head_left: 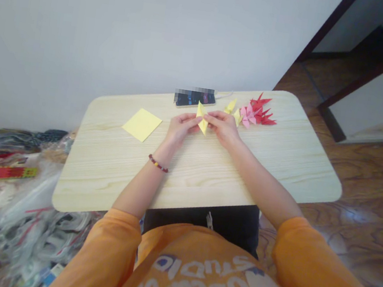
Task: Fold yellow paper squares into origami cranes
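Between my two hands, above the middle of the table, is a folded piece of yellow paper (pixel 201 117) with pointed top and bottom ends. My left hand (pixel 182 127) pinches its left side with thumb and fingers. From the right, my right hand (pixel 223 126) grips the same piece; its thumb and fingertips press on it close to the left thumb. Just past my right hand lie yellow folded paper pieces (pixel 231 105), a pink paper flower (pixel 248 115) and red paper flowers (pixel 264 112). A stack or sheet of square yellow paper (pixel 142 124) lies flat to the left.
Behind my hands a phone (pixel 195 99) with a lit screen lies near the wall, a white cable by its right end. The pale wooden table (pixel 108 169) has rounded corners. Plastic bags and packages (pixel 30 230) crowd the floor at left; a doorway is at right.
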`<state>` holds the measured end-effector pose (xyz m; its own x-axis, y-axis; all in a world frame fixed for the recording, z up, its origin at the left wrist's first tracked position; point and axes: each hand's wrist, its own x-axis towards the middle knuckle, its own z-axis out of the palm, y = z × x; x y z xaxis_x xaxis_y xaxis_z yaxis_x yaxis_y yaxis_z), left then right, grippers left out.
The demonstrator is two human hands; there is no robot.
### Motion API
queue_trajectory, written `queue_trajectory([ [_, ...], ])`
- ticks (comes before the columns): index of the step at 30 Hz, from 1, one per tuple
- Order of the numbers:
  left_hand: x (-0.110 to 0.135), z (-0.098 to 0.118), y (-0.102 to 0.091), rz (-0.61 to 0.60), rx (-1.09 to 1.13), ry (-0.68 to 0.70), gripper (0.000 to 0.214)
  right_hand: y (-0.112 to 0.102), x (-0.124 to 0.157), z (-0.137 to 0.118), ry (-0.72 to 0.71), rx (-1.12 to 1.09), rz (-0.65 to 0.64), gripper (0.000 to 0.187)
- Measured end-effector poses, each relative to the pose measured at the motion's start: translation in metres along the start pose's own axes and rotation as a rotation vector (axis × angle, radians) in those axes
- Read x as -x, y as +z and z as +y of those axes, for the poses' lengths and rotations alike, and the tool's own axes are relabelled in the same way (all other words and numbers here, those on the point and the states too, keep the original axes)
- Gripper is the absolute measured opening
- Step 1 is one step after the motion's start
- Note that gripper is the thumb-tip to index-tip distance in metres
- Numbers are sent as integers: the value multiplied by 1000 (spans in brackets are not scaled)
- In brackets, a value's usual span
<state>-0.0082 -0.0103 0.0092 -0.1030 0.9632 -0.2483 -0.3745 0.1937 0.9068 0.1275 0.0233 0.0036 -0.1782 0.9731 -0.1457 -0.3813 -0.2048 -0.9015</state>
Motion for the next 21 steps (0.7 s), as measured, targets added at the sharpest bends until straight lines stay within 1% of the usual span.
queue_trajectory([
  [3,0,-2,3,0,77,-58,22,1,1,0,-20,-13,18,37],
  [5,0,-3,4,8,120,-54,21,2,1,0,-20,0,29,37],
  [10,-1,-5,3,73,125,28,25,3,2,1,-24,6,36,40],
  [15,-2,-9,3,88,83,119,39,3,3,3,-28,6,49,39],
  [17,-2,-10,5,95,73,111,41,4,4,3,-31,23,64,38],
  [21,1,-11,8,75,96,35,38,6,5,4,-43,49,72,38],
])
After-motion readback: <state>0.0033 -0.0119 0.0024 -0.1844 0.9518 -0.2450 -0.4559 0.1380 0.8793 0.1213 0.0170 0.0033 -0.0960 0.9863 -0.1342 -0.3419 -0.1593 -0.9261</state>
